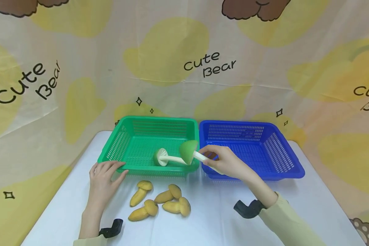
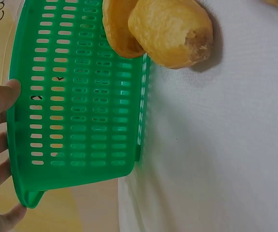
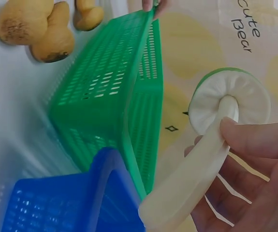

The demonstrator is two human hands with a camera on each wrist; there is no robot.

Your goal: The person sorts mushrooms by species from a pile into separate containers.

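Observation:
My right hand (image 1: pixel 222 160) pinches the white stem of a toy mushroom (image 3: pixel 184 179) between thumb and fingers. Its green cap (image 1: pixel 187 151) is raised over the front right corner of the green basket (image 1: pixel 147 168). Inside that basket lies another green-capped mushroom (image 1: pixel 161 158), its pale gills showing. At the front left corner my left hand (image 1: pixel 104 176) holds the basket's rim, thumb on the outer side in the left wrist view. Several yellow-brown mushrooms (image 1: pixel 140 194) lie on the table in front of the green basket.
A blue basket (image 1: pixel 283 176) stands against the right side of the green one. Something brown (image 1: pixel 210 155) shows in it, partly hidden by my right hand. White cloth (image 1: pixel 200 229) covers the table, and a printed curtain (image 1: pixel 160 51) hangs behind.

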